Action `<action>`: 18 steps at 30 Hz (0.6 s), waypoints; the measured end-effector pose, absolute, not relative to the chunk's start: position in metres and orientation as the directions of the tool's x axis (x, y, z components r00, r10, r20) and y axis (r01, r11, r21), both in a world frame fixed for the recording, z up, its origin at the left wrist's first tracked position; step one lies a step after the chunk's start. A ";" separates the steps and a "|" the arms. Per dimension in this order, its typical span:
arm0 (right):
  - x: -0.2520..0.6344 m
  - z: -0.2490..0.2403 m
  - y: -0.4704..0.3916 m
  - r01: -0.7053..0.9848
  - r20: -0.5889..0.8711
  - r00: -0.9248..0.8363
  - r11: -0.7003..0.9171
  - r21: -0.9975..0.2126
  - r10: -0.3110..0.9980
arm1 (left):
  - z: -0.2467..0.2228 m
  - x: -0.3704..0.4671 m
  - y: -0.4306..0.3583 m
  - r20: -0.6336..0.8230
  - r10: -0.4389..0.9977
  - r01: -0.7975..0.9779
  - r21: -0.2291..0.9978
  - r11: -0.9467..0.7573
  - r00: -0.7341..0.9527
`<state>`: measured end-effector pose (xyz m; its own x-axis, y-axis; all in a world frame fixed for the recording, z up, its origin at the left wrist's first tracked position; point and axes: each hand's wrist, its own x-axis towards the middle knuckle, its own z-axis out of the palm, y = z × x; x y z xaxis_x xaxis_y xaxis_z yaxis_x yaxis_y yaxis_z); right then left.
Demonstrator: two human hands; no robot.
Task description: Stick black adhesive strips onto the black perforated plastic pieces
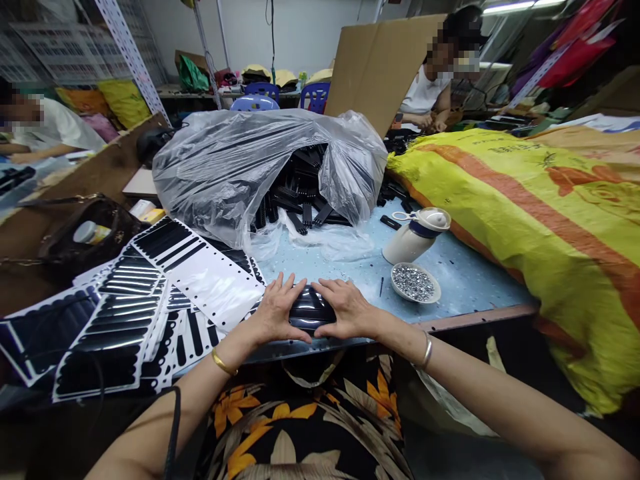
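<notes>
At the table's front edge, several glossy black pieces (pixel 311 308) lie in a small cluster between my two hands. My left hand (pixel 281 312) grips their left end, fingers on the far side and thumb on the near side. From the right, my right hand (pixel 349 309) holds the other end the same way, its thumb low. The palms hide the ends of the pieces. To the right stands a small white bowl (pixel 434 296) of tiny shiny metal bits, with a thin dark pin (pixel 381 287) beside it.
A large clear plastic bag (pixel 215 167) of black parts (pixel 305 187) fills the back. Sticker sheets (pixel 215 280) with black strips overlap on the left. A white lidded cup (pixel 407 243) stands behind the bowl. A bulky yellow sack (pixel 500 180) borders the right. Two other people work farther off.
</notes>
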<state>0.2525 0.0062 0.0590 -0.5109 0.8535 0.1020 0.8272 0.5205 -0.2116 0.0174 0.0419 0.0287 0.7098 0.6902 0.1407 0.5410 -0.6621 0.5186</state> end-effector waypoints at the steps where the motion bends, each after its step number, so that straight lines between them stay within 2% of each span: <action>1: 0.249 0.062 0.005 0.826 0.058 -0.529 0.530 -0.193 0.846 | 0.030 0.014 0.043 0.111 0.672 0.529 0.529 -0.664 0.732; 6: 0.231 0.069 0.012 0.858 -0.074 -0.506 0.493 -0.146 0.859 | 0.034 0.011 0.057 0.110 0.634 0.459 0.597 -0.658 0.766; 9: 0.225 0.071 0.017 0.902 -0.061 -0.422 0.412 -0.126 0.905 | 0.039 0.010 0.058 0.138 0.744 0.495 0.664 -0.559 0.654; 11: 0.226 0.071 0.017 0.927 -0.025 -0.355 0.348 -0.138 0.935 | 0.044 0.005 0.048 0.159 0.887 0.493 0.782 -0.381 0.434; 12: 0.228 0.071 0.018 0.932 -0.009 -0.329 0.323 -0.166 0.944 | 0.045 0.003 0.039 0.128 0.947 0.438 0.863 -0.252 0.294; 14: 0.234 0.071 0.021 0.934 0.000 -0.250 0.242 -0.262 0.968 | 0.046 -0.001 0.016 -0.071 0.995 0.188 0.980 0.057 0.070; 16: 0.242 0.069 0.030 0.929 -0.033 -0.151 0.130 -0.347 0.988 | 0.045 0.000 -0.010 -0.302 0.948 -0.078 0.948 0.310 0.101; 18: 0.250 0.068 0.043 0.905 -0.110 -0.030 -0.020 -0.425 0.993 | 0.042 0.005 -0.036 -0.446 0.859 -0.269 0.821 0.504 0.249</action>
